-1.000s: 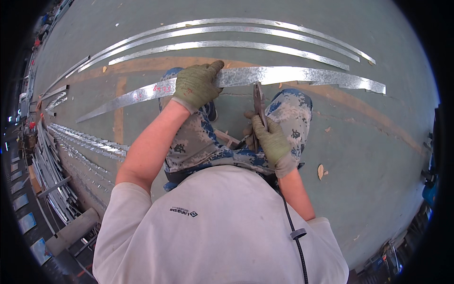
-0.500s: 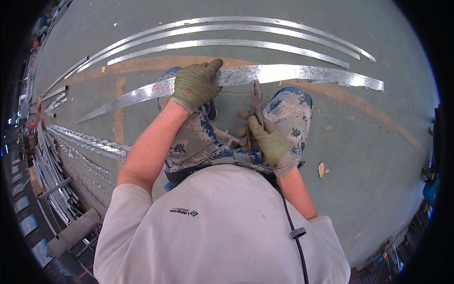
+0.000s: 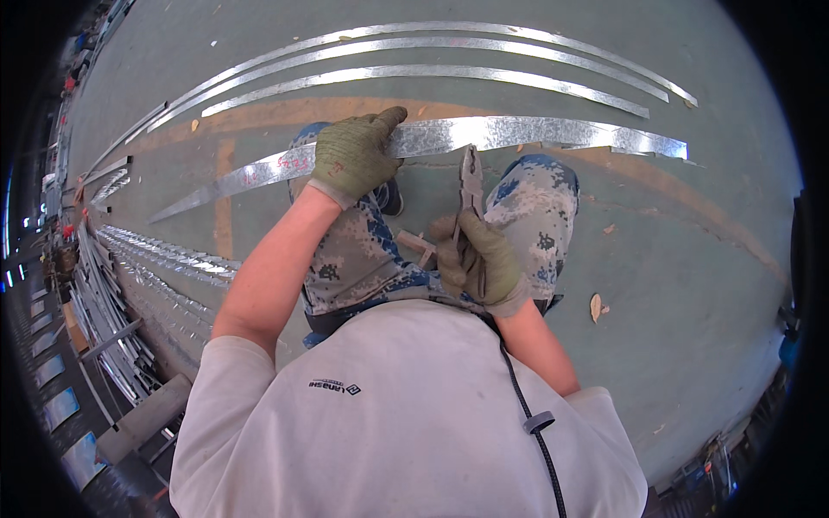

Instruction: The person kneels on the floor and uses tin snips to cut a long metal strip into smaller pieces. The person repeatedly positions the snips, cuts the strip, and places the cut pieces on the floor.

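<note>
A long galvanized metal strip (image 3: 509, 132) runs across in front of me above the floor. Its lower edge has small notches and tabs toward the right end, and red handwritten marks show near the left. Around the strip, left of its middle, is my gloved left hand (image 3: 356, 158), closed with the thumb along the top. My gloved right hand (image 3: 485, 259) is wrapped round the handles of a pair of pliers (image 3: 470, 180), held upright between my knees. The plier tips are at the strip's lower edge; whether they touch it I cannot tell.
Beyond the held strip, several long metal strips (image 3: 423, 72) lie on the green floor. Notched metal pieces (image 3: 173, 250) lie at the left, beside a stack of metal profiles (image 3: 108, 311). A small wooden piece (image 3: 416, 243) is between my feet. Dry leaves (image 3: 596, 307) lie at the right.
My right hand has closed further round the plier handles and the pliers have turned slightly. The strip's right end has shifted a little left. My left hand keeps its grip.
</note>
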The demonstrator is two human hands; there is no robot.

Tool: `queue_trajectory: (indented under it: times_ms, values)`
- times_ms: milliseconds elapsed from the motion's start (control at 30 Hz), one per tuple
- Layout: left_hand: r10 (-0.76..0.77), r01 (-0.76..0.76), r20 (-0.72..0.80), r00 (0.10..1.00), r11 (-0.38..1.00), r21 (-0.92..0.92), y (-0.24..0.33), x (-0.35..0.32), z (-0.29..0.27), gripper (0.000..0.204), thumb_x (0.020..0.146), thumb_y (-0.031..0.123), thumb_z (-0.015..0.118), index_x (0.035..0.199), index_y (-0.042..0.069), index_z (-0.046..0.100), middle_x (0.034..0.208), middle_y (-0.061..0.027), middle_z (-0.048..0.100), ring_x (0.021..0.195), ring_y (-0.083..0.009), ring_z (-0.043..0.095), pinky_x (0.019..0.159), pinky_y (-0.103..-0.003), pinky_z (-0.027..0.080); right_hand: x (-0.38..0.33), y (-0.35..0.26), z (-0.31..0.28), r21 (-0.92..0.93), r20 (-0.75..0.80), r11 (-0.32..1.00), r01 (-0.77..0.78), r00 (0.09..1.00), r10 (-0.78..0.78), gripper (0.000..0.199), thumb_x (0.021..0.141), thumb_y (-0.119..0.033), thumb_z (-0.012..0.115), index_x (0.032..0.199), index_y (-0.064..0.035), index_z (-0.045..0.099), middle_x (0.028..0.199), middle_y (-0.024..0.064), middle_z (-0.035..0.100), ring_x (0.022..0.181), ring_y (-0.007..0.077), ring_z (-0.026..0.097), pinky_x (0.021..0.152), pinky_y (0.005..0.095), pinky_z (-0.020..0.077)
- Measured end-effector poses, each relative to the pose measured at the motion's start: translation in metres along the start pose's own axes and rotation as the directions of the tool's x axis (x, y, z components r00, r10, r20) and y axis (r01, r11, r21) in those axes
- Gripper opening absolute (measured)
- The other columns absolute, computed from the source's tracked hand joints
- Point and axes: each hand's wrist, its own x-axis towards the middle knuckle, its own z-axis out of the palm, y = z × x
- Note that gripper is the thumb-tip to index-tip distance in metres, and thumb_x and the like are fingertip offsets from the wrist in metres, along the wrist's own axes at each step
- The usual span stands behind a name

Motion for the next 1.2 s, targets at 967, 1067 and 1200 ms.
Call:
queue_trajectory:
  times_ms: [967, 1067, 1200]
  values:
    - [-0.038, 0.036, 0.174, 0.984, 0.999, 0.013, 0.0, 0.006, -0.001, 0.068, 0.082, 0.023, 0.075, 0.147, 0.016, 0.057, 0.122, -0.0135, 0.071, 0.115, -0.0329, 0.069, 0.097, -0.046, 0.055, 0.002, 0.002, 0.012, -0.768, -0.391, 0.608, -0.202, 0.899, -0.195, 0.04, 0.111, -0.032, 0.055, 0.137, -0.0026, 0.061, 0.106, 0.0072, 0.073, 0.088, 0.0141, 0.069, 0.075, 0.0295, 0.0562]
    - [0.0, -0.005, 0.111, 0.994, 0.999, 0.045, -0.004, 0.004, 0.005, 0.055, 0.087, 0.026, 0.071, 0.14, 0.017, 0.061, 0.117, -0.0114, 0.073, 0.109, -0.0309, 0.071, 0.09, -0.046, 0.057, 0.005, 0.003, 0.021, -0.799, -0.413, 0.556, -0.228, 0.88, -0.233, 0.041, 0.111, -0.033, 0.056, 0.138, -0.003, 0.06, 0.106, 0.0071, 0.073, 0.088, 0.0139, 0.069, 0.074, 0.0292, 0.0555]
    - [0.009, -0.012, 0.11, 0.994, 1.0, 0.027, -0.003, 0.005, 0.003, 0.054, 0.086, 0.025, 0.072, 0.138, 0.016, 0.061, 0.115, -0.0114, 0.073, 0.108, -0.0311, 0.072, 0.089, -0.046, 0.057, 0.01, 0.013, 0.014, -0.832, -0.376, 0.528, -0.171, 0.874, -0.309, 0.044, 0.108, -0.037, 0.06, 0.135, -0.0031, 0.063, 0.1, 0.0065, 0.073, 0.08, 0.0134, 0.066, 0.068, 0.0297, 0.0536]
